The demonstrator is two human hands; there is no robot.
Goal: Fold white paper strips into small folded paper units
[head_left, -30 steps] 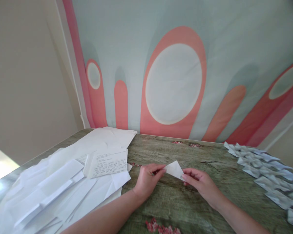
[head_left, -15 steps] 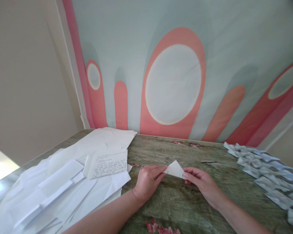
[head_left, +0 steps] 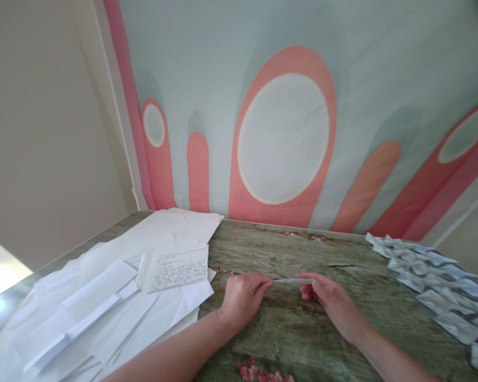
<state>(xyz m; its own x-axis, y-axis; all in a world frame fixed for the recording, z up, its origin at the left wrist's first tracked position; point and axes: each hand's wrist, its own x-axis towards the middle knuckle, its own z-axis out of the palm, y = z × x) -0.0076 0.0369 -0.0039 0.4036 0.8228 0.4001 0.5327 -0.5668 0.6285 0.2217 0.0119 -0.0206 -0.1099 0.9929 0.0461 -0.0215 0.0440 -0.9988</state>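
Observation:
A small folded piece of white paper [head_left: 287, 280] is held between my two hands above the table. It is seen almost edge-on, as a thin strip. My left hand [head_left: 244, 298] pinches its left end between thumb and fingers. At the other end, my right hand [head_left: 331, 303] has its fingers closed on the paper, with the index finger along the upper side and the thumb below. The paper's faces are hidden from this angle.
Loose white sheets and folded strips [head_left: 99, 286] cover the left side of the table, with a handwritten sheet [head_left: 177, 268] on top. Several folded paper pieces [head_left: 442, 297] lie in rows at right. A patterned wall covering [head_left: 282, 138] rises behind the wood-look table [head_left: 255, 239].
The folded paper has tipped from showing a pointed white face to lying nearly edge-on. My right hand has shifted its fingers slightly on it; my left hand stays nearly in place.

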